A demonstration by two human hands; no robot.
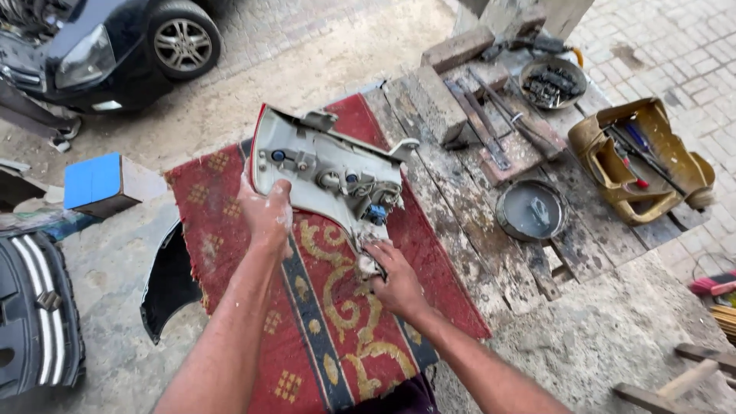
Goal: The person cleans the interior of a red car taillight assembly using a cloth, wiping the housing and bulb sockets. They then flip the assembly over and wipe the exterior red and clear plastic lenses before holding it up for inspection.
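Observation:
I hold a car tail-light housing (pixel 330 169), its grey-white back side with bulb sockets and a blue connector facing me, above a red patterned carpet (pixel 330 322). My left hand (pixel 266 217) grips its left lower edge. My right hand (pixel 392 280) grips its narrow bottom tip, with a small pale rag or wad pressed against it. Both hands look smeared with whitish paste.
A worn wooden pallet (pixel 460 199) lies to the right with metal bars, a round tin of grey liquid (pixel 530 209), a bowl of bolts (pixel 552 80) and a yellow plastic tool tray (pixel 640 157). A black bumper part (pixel 169 280), a blue block (pixel 96 182) and a dark car (pixel 107 46) are on the left.

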